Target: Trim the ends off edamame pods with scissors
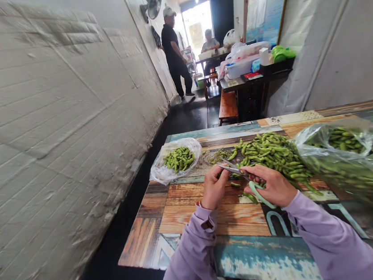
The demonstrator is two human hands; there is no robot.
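My right hand [272,186] is closed round a pair of scissors [245,179] with pale green handles, the blades pointing left. My left hand [215,188] is closed in a pinch just below the blade tips; what it grips is too small to make out. Both hands hover over a patchwork wooden table [194,211]. A loose pile of green bean pods [272,152] lies right behind the hands. A few small cut bits [220,155] lie left of the pile.
A clear plastic bag with trimmed pods [177,159] sits at the table's far left. A large bag of pods [353,157] fills the right side. A white brick wall runs along the left. Two people, a bench and a cluttered table stand down the aisle.
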